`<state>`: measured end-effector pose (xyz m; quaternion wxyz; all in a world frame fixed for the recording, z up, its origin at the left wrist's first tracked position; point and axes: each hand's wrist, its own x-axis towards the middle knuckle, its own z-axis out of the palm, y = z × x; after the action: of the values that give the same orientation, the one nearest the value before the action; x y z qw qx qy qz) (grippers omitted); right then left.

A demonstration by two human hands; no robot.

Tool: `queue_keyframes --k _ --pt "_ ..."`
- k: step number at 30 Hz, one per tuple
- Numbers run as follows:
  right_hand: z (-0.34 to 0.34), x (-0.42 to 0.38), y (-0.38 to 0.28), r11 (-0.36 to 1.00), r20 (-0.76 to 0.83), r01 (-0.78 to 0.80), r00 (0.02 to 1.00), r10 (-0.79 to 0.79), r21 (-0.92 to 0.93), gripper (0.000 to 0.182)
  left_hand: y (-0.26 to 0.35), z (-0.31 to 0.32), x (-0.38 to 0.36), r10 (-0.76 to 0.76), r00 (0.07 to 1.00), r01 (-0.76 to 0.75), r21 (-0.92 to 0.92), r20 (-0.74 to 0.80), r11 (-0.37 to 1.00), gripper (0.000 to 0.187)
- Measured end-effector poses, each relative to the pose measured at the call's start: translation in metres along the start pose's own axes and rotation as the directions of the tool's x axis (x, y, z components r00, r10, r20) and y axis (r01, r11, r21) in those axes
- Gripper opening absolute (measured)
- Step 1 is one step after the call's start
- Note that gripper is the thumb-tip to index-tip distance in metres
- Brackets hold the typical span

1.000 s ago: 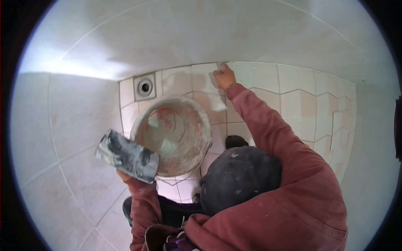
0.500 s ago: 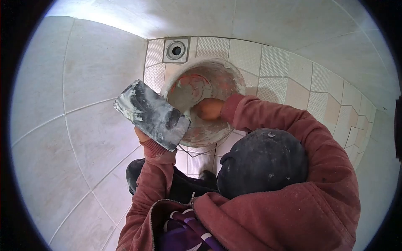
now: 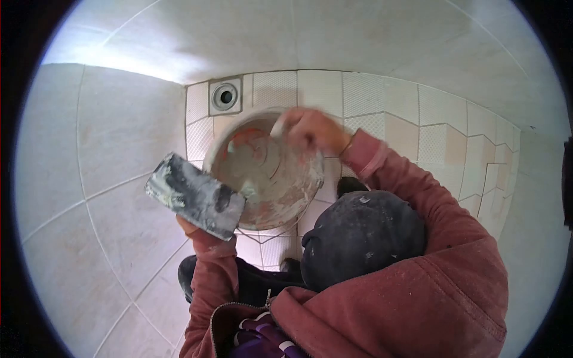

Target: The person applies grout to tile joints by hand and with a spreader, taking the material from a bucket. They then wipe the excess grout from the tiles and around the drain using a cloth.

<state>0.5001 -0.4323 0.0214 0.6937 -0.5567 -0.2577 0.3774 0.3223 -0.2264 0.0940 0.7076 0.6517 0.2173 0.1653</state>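
Note:
My left hand is mostly hidden under a dark flat trowel smeared with grey-white paste, and is closed on it. The trowel is tilted at the left side of a round bucket. Grey paste lies inside the bucket, and its walls are streaked with orange and grey. My right hand is above the bucket's far right rim, blurred, with its fingers curled. A pale edge shows at its fingertips; what it holds is too smeared to make out.
A square floor drain lies beyond the bucket on patterned floor tiles. Large grey wall tiles stand at the left and at the far side. My dark-covered knee is close to the bucket at the right.
My right hand has come up out of the bucket to above its far rim. The camera view has shifted, and the bucket and trowel appear lower and further left.

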Motion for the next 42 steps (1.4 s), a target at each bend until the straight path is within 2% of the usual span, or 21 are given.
queue_keyframes --k 2,4,5,7,10,11,13,14,16,20,23,25,27,28,29,31,32,35,36,40,42 --pt "-0.037 -0.007 -0.01 0.982 -0.517 0.028 0.853 0.074 0.185 0.034 0.002 0.0 -0.003 0.079 0.997 -0.079 0.142 0.001 0.987 0.031" --pt "-0.087 -0.009 0.019 0.979 -0.752 -0.205 0.643 0.148 0.018 0.039 0.006 -0.004 -0.004 -0.124 0.989 0.102 -0.236 -0.083 0.966 0.029" --pt "-0.108 -0.005 0.051 0.98 -0.756 -0.199 0.64 0.141 0.014 0.039 0.004 -0.004 -0.004 -0.119 0.99 0.098 -0.238 -0.076 0.966 0.029" --pt "-0.145 0.005 0.112 0.79 -0.905 -0.561 0.424 0.017 -0.248 0.052 -0.005 -0.005 -0.002 0.03 0.99 -0.019 0.082 -0.135 0.996 0.028" --pt "-0.14 0.045 0.117 0.709 -0.951 -0.658 0.306 -0.055 -0.253 0.064 -0.009 -0.015 0.003 -0.055 0.983 0.058 0.013 -0.175 0.998 0.025" --pt "-0.148 0.062 0.13 0.708 -0.952 -0.661 0.3 -0.054 -0.248 0.064 -0.009 -0.015 0.002 -0.086 0.974 0.078 -0.047 -0.21 0.996 0.025" --pt "-0.171 0.097 0.157 0.563 -0.705 -0.582 0.71 -0.002 -0.588 0.078 -0.01 -0.018 -0.001 -0.021 0.988 0.035 0.09 -0.153 0.995 0.026" --pt "-0.157 0.098 0.141 0.564 -0.706 -0.582 0.708 -0.003 -0.585 0.078 -0.011 -0.022 0.0 -0.024 0.99 0.035 0.084 -0.138 0.996 0.026" --pt "-0.112 0.082 0.09 0.794 -0.713 -0.569 0.647 0.271 -0.215 0.078 -0.012 -0.022 0.001 -0.029 0.992 0.039 0.079 -0.124 0.996 0.026" --pt "-0.123 0.044 0.101 0.827 -0.911 -0.523 0.412 0.033 -0.207 0.079 -0.011 -0.018 0.0 -0.048 0.984 0.047 -0.01 -0.171 0.999 0.027" --pt "-0.165 0.036 0.123 0.938 -0.907 -0.345 0.39 0.156 0.013 0.079 -0.011 -0.02 0.001 -0.041 0.985 0.044 0.018 -0.165 0.999 0.027" --pt "-0.169 0.05 0.149 0.92 -0.887 -0.387 0.445 0.122 -0.068 0.076 -0.01 -0.018 0.0 -0.043 0.987 0.04 -0.024 -0.155 0.999 0.026" --pt "-0.134 0.055 0.126 0.878 -0.768 -0.381 0.639 0.024 -0.289 0.074 -0.003 -0.01 -0.001 -0.047 0.989 0.043 -0.032 -0.137 0.999 0.026" --pt "-0.139 0.053 0.144 0.694 -0.701 -0.442 0.701 -0.127 -0.568 0.072 -0.005 -0.014 0.0 -0.04 0.99 0.037 -0.027 -0.136 0.999 0.026" --pt "-0.147 0.045 0.159 0.699 -0.702 -0.437 0.701 -0.13 -0.566 0.072 -0.012 -0.021 0.001 -0.076 0.982 0.063 -0.077 -0.172 0.995 0.026" --pt "-0.167 0.03 0.176 0.744 -0.87 -0.535 0.476 -0.126 -0.4 0.071 -0.015 -0.028 0.003 -0.11 0.973 0.084 -0.132 -0.203 0.988 0.026" --pt "-0.169 0.023 0.166 0.963 -0.962 -0.268 0.268 0.047 -0.027 0.069 -0.017 -0.029 0.003 -0.07 0.981 0.05 -0.115 -0.18 0.992 0.028" --pt "-0.13 0.013 0.094 0.905 -0.898 -0.41 0.349 0.267 0.11 0.069 -0.013 -0.02 -0.001 -0.045 0.989 0.036 -0.066 -0.143 0.997 0.03" --pt "-0.135 0.026 0.12 0.859 -0.895 -0.477 0.443 0.05 -0.188 0.069 -0.009 -0.012 -0.002 -0.042 0.991 0.039 -0.029 -0.128 0.999 0.031" --pt "-0.122 0.036 0.132 0.938 -0.865 -0.293 0.501 -0.013 -0.184 0.07 -0.003 -0.007 -0.003 -0.075 0.989 0.045 -0.221 -0.13 0.974 0.032" --pt "-0.122 0.022 0.082 0.986 -0.954 -0.048 0.252 0.165 0.158 0.074 -0.015 -0.021 0.002 -0.025 0.982 0.02 -0.032 -0.189 0.999 0.031"
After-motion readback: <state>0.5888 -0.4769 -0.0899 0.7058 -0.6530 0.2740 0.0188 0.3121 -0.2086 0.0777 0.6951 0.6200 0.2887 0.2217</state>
